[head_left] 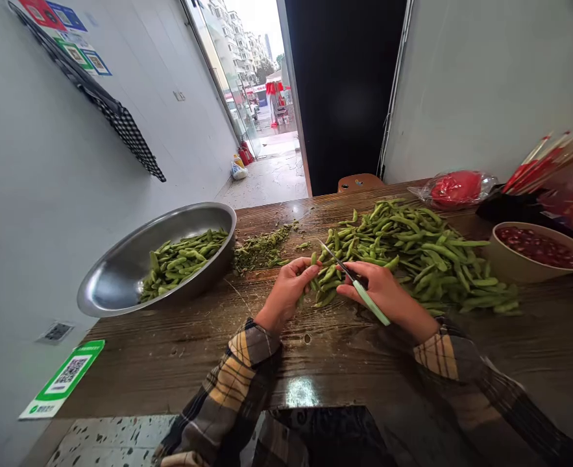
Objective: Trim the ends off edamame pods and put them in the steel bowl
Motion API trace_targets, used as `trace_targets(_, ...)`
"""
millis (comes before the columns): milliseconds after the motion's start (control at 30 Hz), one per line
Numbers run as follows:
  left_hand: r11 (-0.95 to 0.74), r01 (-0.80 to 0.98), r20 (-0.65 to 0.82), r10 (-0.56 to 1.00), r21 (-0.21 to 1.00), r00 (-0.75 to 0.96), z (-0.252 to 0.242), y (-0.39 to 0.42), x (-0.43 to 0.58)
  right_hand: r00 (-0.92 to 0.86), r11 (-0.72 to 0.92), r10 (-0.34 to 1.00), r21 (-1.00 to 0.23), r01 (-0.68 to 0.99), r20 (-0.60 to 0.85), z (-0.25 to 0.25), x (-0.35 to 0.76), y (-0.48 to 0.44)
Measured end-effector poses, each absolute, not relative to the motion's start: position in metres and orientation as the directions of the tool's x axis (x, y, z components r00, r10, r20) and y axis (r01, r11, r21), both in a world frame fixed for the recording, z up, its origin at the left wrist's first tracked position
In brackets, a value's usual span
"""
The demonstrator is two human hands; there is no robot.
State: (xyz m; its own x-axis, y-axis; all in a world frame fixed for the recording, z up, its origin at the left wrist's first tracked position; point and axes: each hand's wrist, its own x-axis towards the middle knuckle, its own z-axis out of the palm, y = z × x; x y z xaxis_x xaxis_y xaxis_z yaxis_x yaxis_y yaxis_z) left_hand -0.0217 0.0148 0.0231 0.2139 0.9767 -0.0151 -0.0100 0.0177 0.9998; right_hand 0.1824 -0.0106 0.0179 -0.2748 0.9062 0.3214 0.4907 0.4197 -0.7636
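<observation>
My left hand (291,290) pinches a green edamame pod (314,259) between thumb and fingertips, over the wooden table (208,363). In my right hand (381,292) is a pair of scissors (371,303) with a pale green handle, seen nearly edge-on. Their blades point up and left, with the tip just above the held pod. A large heap of edamame pods (413,246) spreads behind and beside my right hand. Beyond my left hand lies a low pile of small green trimmings (261,250). The finger grip on the handle is partly hidden.
At left, a tilted steel bowl (115,275) holds pods. A tub of dark red pieces (514,259) stands at right, near a bagged red item (456,188) and red-wrapped sticks (534,165). A green QR card (67,379) sits at the left table edge.
</observation>
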Motion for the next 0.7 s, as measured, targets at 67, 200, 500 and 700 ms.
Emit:
trace_targets(67,-0.002,-0.006,0.004,0.978,1.0,0.207,0.023,0.012,-0.021,-0.296,0.447,0.894,-0.717,0.536,0.336,0.017,0.183,-0.011)
trace_targets(200,-0.048,0.039,0.04,0.98,0.998,0.195,0.024,0.008,-0.02,-0.379,0.485,0.872,-0.657,0.578,0.31,0.016,0.185,-0.012)
trace_targets(500,-0.112,0.156,0.078,0.975,0.981,0.209,0.025,0.003,-0.019,-0.402,0.474,0.876,-0.632,0.614,0.267,0.014,0.179,-0.016)
trace_targets(700,-0.113,0.122,0.075,0.957,0.986,0.279,0.02,0.0,-0.013,-0.39,0.492,0.868,-0.636,0.595,0.307,0.011,0.176,-0.017)
